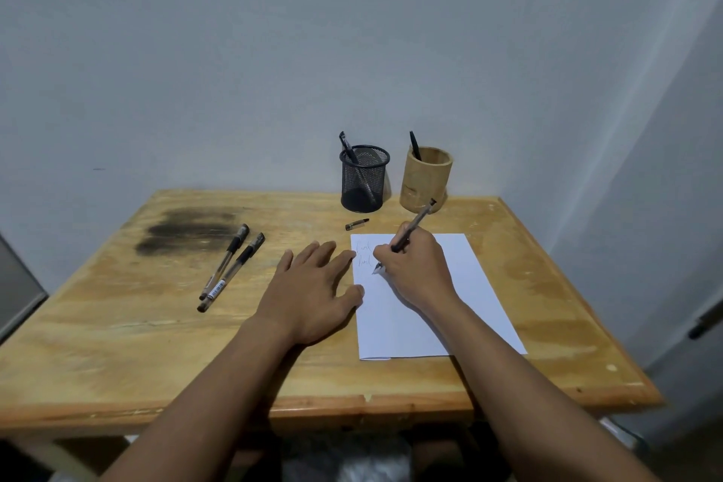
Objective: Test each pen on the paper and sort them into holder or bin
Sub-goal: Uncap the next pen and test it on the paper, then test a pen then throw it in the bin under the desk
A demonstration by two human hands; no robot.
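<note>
Both forearms reach in over the wooden table point(117, 325). Left hand point(313, 286) lies flat, fingers spread, holding nothing, its thumb on the left edge of the paper point(450, 286). Right hand point(414, 270) pinches a pen point(410, 233) with the tip on that paper, just under two scribbled lines. Behind the paper: a loose cap point(357, 224), black mesh cup point(364, 178) and wooden cup point(425, 178), one pen in each. Two capped pens point(231, 266) lie well left of the paper.

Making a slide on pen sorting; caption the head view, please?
Right hand tests a pen on paper, left hand steadying its edge; two pens wait.
</note>
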